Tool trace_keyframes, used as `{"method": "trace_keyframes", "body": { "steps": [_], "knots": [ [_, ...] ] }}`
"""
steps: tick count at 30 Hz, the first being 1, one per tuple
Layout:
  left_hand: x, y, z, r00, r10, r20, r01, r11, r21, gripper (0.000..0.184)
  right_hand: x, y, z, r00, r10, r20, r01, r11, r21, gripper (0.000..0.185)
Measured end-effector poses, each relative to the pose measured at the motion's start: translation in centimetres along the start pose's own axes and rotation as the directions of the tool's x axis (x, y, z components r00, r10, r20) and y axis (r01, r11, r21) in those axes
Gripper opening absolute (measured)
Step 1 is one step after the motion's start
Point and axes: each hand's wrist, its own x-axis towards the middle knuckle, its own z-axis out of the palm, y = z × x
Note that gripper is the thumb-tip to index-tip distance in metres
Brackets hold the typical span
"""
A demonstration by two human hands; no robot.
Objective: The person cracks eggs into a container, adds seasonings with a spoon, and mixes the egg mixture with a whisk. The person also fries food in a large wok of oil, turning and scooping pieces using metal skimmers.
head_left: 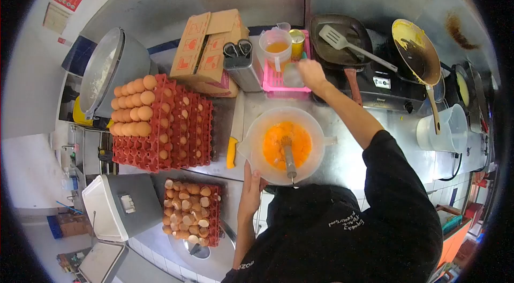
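My right hand (311, 75) is closed at the pink basket (272, 80), by a small translucent cup (293, 76); its fingertips are too small to make out. Behind it, a clear jug (276, 47) with amber liquid and a gold can (296, 43) stand in the basket. My left hand (250, 186) is against the lower left side of a large translucent pitcher (255, 127), its fingers partly hidden. Inside the pitcher are orange egg yolks (272, 141) and a whisk (289, 161) leaning on the near rim.
Left stand stacked red egg trays (160, 144), a tray of cracked shells (187, 210), a yellow-handled knife (234, 144) and a cardboard box (206, 47). Right are a square pan (332, 53), spatula (350, 46), yellow-coated pan (425, 63) and white pitcher (441, 136).
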Motion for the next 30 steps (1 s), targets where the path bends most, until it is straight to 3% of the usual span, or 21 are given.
{"method": "trace_keyframes", "body": {
  "steps": [5, 7, 8, 10, 17, 19, 20, 22, 27, 29, 30],
  "knots": [
    [-0.2, 0.0, 0.3, 0.999, -0.02, -0.035, 0.021, 1.0, 0.012, 0.075, 0.9, -1.2, 3.7, 0.996, 0.065, 0.059, -0.066, 0.998, 0.014, 0.012],
    [-0.3, 0.3, 0.9, 0.999, 0.017, -0.041, -0.018, 0.999, -0.041, 0.075, 0.8, -1.8, 4.1, 0.979, 0.196, 0.062, -0.204, 0.96, 0.192, 0.013],
    [-0.4, 0.1, 0.9, 0.999, 0.026, -0.046, -0.028, 0.998, -0.06, 0.075, 0.4, -2.1, 4.2, 0.98, 0.189, 0.065, -0.198, 0.962, 0.19, 0.013],
    [-0.2, -0.3, 0.5, 1.0, 0.009, -0.001, -0.009, 0.998, -0.056, 0.075, 0.3, -2.2, 3.8, 0.955, 0.292, 0.055, -0.293, 0.89, 0.35, 0.015],
    [0.5, -0.9, 0.0, 0.999, 0.04, -0.001, -0.04, 0.998, -0.042, 0.071, -2.6, -1.2, 1.0, 0.893, 0.451, -0.009, -0.37, 0.744, 0.556, 0.02],
    [0.6, -1.2, 0.3, 0.996, 0.088, 0.025, -0.085, 0.99, -0.111, 0.069, -4.0, -1.2, -2.9, 0.844, 0.522, 0.124, -0.446, 0.555, 0.703, 0.022],
    [0.5, -1.1, 0.5, 0.996, 0.083, 0.02, -0.08, 0.99, -0.117, 0.068, -5.0, -1.1, -3.8, 0.866, 0.5, -0.009, -0.343, 0.607, 0.717, 0.023],
    [0.6, -1.0, 0.0, 0.999, 0.031, 0.036, -0.028, 0.996, -0.081, 0.069, -6.8, -1.9, -8.5, 0.86, 0.492, 0.136, -0.378, 0.436, 0.817, 0.022],
    [0.8, -0.7, 0.3, 0.997, 0.034, 0.067, -0.028, 0.995, -0.097, 0.073, -12.1, -6.7, -20.0, 0.912, 0.354, 0.209, -0.34, 0.362, 0.868, 0.019],
    [0.8, -0.9, 0.1, 0.997, 0.038, 0.06, -0.034, 0.998, -0.061, 0.076, -14.8, -8.4, -21.7, 0.979, 0.173, 0.106, -0.187, 0.571, 0.799, 0.017],
    [0.8, -0.9, 0.0, 0.998, 0.038, 0.059, -0.035, 0.998, -0.048, 0.077, -15.5, -8.7, -21.6, 0.978, 0.176, 0.11, -0.192, 0.569, 0.8, 0.017]
  ]
}}
